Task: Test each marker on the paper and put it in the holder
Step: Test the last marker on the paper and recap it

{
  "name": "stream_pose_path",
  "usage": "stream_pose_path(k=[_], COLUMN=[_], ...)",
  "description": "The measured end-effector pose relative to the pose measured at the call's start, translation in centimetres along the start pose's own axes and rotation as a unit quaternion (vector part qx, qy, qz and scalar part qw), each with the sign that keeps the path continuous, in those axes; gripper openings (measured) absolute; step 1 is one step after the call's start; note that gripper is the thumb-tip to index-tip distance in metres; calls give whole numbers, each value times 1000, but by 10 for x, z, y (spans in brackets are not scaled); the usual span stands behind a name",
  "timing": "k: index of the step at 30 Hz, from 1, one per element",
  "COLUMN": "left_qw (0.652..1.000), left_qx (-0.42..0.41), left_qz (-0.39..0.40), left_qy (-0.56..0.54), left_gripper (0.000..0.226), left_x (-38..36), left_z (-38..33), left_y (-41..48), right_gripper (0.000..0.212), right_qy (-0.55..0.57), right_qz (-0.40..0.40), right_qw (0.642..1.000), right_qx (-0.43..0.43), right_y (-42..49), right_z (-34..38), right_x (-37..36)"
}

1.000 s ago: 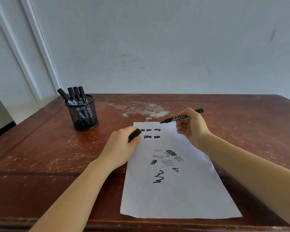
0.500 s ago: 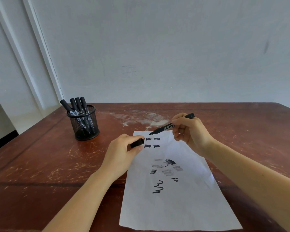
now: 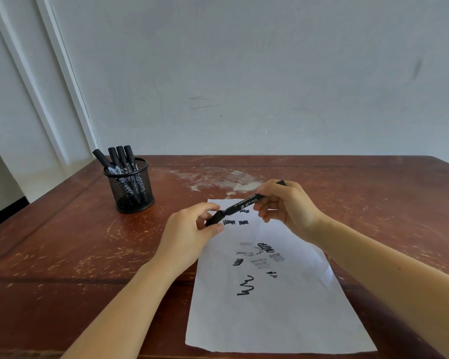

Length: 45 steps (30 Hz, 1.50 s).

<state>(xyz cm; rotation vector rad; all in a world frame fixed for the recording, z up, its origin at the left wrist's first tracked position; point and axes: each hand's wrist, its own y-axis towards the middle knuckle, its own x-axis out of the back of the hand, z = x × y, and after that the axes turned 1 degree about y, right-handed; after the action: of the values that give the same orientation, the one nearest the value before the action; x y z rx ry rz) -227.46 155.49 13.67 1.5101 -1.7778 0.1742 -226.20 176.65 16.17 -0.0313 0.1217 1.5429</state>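
Right now we are pinching the short black cap (image 3: 214, 218) between the thumb and curled fingers of our left hand (image 3: 189, 229), just above the top of the paper (image 3: 270, 320). Our right hand (image 3: 288, 208) is gripping the slim black marker (image 3: 244, 204) round its rear half, fingers curled, its tip end meeting the cap's mouth; how far in, we cannot tell. The white paper is lying flat, bearing dark scribbles, on the scratched reddish wooden table (image 3: 62, 242). Four capped markers (image 3: 119, 156) are leaning in the round black mesh holder (image 3: 131, 187), well apart to the left.
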Motion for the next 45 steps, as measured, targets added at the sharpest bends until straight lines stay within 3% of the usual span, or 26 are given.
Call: stream_pose_path(k=[9,23,31,39,42,45], left_qw=[1000,1000,998,994,995,996], left_qx=[13,-12,-36,-58,-46,0], left_qz=[4,-5,-43,-81,-93,-93], left_qy=[-18,-7,24,45,15,-19], left_gripper=[17,19,19,21,21,18], left_x=[0,2,10,16,22,32], left_z=[0,0,-9,-13,-11,-11], left_y=[0,-1,-8,-10,-6,-2], right_gripper=[9,16,27,21,26,18], right_qy=[-42,-153,-158,-130,-150,-227], right_qz=[18,85,98,96,98,130], right_qw=[999,984,982,985,983,965], right_qx=[-9,-30,-2,-57,-33,12], right_y=[5,8,4,3,3,5], right_z=[7,8,13,15,17,25], right_x=[8,12,4,-2,-6,-13])
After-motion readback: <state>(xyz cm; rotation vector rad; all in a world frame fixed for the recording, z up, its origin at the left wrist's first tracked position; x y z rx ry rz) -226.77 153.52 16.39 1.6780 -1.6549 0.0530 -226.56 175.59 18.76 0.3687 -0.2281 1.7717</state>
